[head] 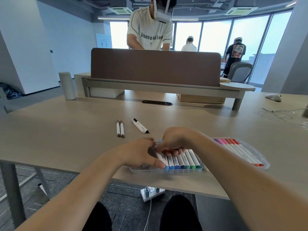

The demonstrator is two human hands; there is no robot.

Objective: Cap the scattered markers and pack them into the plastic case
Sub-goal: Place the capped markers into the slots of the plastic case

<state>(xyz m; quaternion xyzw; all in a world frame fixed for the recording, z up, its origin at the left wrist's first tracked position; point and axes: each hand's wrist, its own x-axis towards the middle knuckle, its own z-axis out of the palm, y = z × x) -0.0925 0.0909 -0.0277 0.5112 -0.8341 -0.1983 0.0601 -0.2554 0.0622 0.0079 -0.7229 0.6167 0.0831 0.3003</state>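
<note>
Two brown markers (120, 128) lie loose on table (66, 130). Black marker (139, 125) near them.
Left hand (141, 154) pinches blue marker (163, 160), thumb on low end, at left end of plastic case (166, 171).
Right hand (173, 142) curled over row tops; cannot tell if it holds anything.
Red markers (240, 150) in other half.
Step, I think: pressing blue marker into slot.
Next: let go, fetch loose three, check caps.

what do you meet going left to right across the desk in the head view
grey cylinder → pair of brown-capped markers → black-capped marker → case half with blue and green markers → case half with pink and red markers
</note>
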